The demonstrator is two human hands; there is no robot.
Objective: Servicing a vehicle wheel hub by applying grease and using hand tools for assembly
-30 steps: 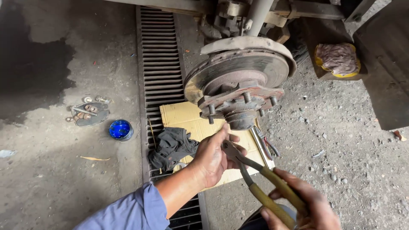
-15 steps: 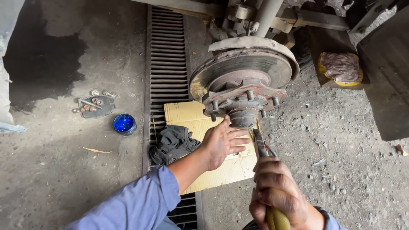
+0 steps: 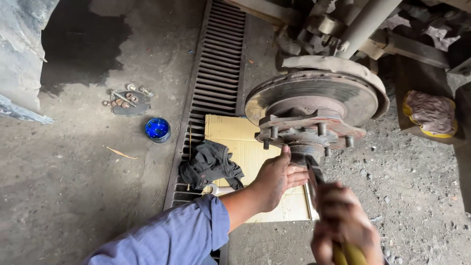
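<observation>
With your left hand (image 3: pixel 277 179) cupped bare against the hub (image 3: pixel 306 147) just below the brake disc (image 3: pixel 314 98), and your right hand (image 3: pixel 343 225) in a tight grip on the yellow-handled pliers (image 3: pixel 314 174), a slip could pinch those fingers.

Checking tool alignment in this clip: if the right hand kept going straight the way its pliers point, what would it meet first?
The right hand, blurred, aims the pliers up toward the hub. Their tips already seem to be at the hub's end, beside the left hand, so the hub probably comes first, though depth is unclear.
</observation>
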